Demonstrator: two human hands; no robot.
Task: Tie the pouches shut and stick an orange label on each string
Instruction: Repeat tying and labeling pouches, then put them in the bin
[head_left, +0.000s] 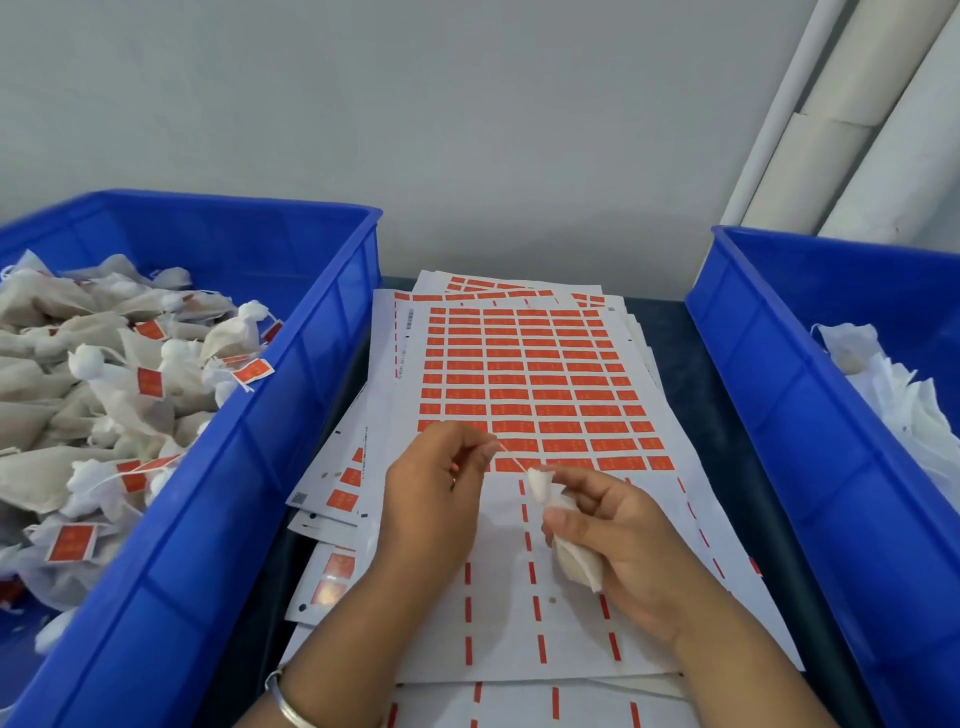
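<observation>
Cinching: right hand (621, 535) grips pouch (576, 558) over the label sheet (545, 384), left hand (441, 478) pinches the string (511, 460) taut; pull straight away from the neck, keeping tension until the knot seats.

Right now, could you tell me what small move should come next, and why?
Probably peel an orange label off the sheet and stick it on the string. The left hand pinches the string taut, the right hand grips the pouch, and no label shows on the string.
</observation>
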